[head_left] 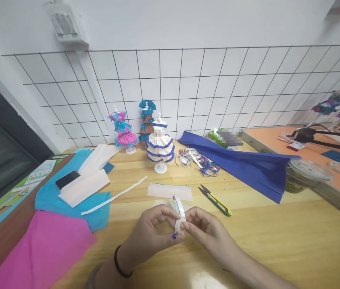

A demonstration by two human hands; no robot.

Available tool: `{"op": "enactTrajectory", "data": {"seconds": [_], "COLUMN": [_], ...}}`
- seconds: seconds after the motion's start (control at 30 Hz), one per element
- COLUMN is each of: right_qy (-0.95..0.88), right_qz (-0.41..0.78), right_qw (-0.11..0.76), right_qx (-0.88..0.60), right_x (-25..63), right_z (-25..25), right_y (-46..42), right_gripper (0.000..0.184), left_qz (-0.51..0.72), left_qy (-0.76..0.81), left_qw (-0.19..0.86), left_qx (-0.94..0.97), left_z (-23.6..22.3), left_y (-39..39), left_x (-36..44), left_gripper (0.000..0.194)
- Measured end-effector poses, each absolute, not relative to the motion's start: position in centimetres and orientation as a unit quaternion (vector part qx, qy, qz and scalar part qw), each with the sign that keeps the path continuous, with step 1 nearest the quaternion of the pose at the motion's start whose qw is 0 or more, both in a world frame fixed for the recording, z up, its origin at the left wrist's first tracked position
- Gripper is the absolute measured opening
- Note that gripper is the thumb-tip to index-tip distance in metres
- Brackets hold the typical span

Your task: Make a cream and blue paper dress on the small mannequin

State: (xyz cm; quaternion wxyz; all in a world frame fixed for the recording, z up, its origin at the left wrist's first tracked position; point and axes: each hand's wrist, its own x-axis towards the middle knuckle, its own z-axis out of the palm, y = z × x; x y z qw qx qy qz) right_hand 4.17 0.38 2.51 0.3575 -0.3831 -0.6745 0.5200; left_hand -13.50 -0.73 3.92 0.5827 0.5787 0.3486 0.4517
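Between my two hands stands a narrow roll of white tape [179, 205], tilted on edge, with greenish print inside its ring. My left hand [154, 226] pinches the roll from the left; a small blue-violet scrap sits by its thumb tip. From the right, my right hand [207, 226] closes its thumb and fingers at the roll's lower edge. Just beyond my hands lies a pale paper strip [170, 192], with another pale piece partly hidden nearer me. Yellow-handled thread snips [215, 200] lie to the right, blades apart. Behind stands a small dress form in a white dress with blue trim [160, 142].
Two more dressed forms, one pink and turquoise [123, 130], one brown and teal [146, 120], stand behind. Left lie coloured sheets [43, 245], a phone [67, 180] and a thin white strip [115, 195]. Right are paper scraps [200, 160], blue sheet [248, 170] and a lidded tub [304, 176].
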Motion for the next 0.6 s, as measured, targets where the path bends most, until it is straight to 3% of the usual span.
{"op": "enactTrajectory", "data": {"seconds": [0.17, 0.37, 0.6], "right_qy": [-0.724, -0.733, -0.812], "right_qz": [0.455, 0.481, 0.029], "right_qw": [0.303, 0.253, 0.22], "right_qx": [-0.421, -0.409, -0.539], "right_x": [4.7, 6.4, 11.7], "right_z": [2.9, 2.6, -0.2], "right_y": [-1.5, -1.3, 3.7], "right_gripper": [0.023, 0.022, 0.031], "left_qz": [0.422, 0.391, 0.395], "left_qy": [0.361, 0.416, 0.413], "left_qw": [0.608, 0.639, 0.647], "left_qx": [0.567, 0.515, 0.505], "left_z": [4.3, 4.0, 3.4], "left_y": [-1.1, -1.0, -0.9], "left_x": [-13.8, -13.7, -12.8], "left_gripper": [0.024, 0.029, 0.03]}}
